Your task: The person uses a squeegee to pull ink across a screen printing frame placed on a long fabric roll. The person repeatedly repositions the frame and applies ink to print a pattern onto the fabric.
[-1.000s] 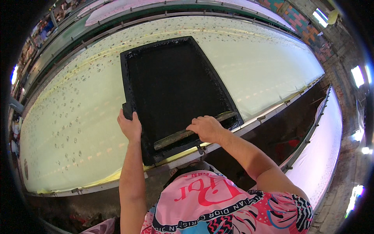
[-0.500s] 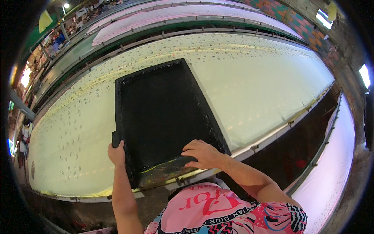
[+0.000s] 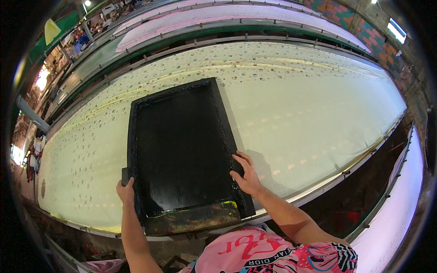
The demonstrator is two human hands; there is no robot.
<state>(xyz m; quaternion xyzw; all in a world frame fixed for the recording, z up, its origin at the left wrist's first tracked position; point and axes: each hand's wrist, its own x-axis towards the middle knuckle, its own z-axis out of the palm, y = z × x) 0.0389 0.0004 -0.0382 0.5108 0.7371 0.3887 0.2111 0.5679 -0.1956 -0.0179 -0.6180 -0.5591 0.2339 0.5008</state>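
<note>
A black rectangular screen frame [image 3: 180, 141] lies on a long table covered with cream fabric [image 3: 309, 118], which carries small printed motifs along its far part and left side. My left hand [image 3: 126, 189] grips the tab on the frame's left side, fingers closed around it. My right hand [image 3: 246, 175] is at the frame's right edge, fingers spread and touching or just over it. Along the frame's near end is a dark, stained strip with yellow smears [image 3: 193, 218]; whether the squeegee is a separate piece there, I cannot tell.
Another table with pale pink cloth [image 3: 396, 204] runs along the right, past a dark gap. Further long tables [image 3: 191, 22] with railed edges stretch across the back. A grey post [image 3: 32, 113] stands at left, near cluttered items, and a patchwork brick wall [image 3: 368, 36] is at back right.
My right hand has left the bar at the frame's near end and moved up to the right edge, fingers spreading. The frame appears lower and further left as the view shifts.
</note>
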